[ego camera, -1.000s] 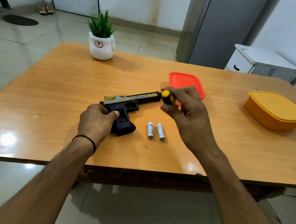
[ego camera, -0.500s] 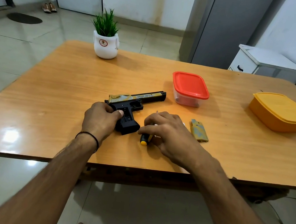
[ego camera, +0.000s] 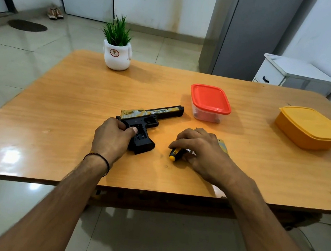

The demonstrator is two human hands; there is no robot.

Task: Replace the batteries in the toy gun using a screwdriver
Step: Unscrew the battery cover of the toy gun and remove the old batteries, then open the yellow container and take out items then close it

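A black and gold toy gun (ego camera: pixel 153 116) lies on its side on the wooden table (ego camera: pixel 57 111), barrel pointing right. Its grip shows an open battery compartment (ego camera: pixel 140 132). My left hand (ego camera: pixel 111 139) holds the gun at the grip, thumb on the compartment edge. My right hand (ego camera: pixel 203 151) is down on the table to the right of the gun, fingers curled over a yellow and black screwdriver (ego camera: pixel 175 154) whose handle end sticks out toward me. A bit of white battery (ego camera: pixel 191 152) shows under the fingers. The gold battery cover (ego camera: pixel 224 146) peeks out behind that hand.
A clear box with a red lid (ego camera: pixel 210 98) stands just beyond the gun's muzzle. An orange lidded box (ego camera: pixel 311 127) sits at the far right. A white pot with a green plant (ego camera: pixel 117 55) stands at the back left. The table's front edge is near my forearms.
My right hand came down from beside the gun's muzzle with the screwdriver and now rests low on the table over the batteries. The left hand stayed on the gun's grip.
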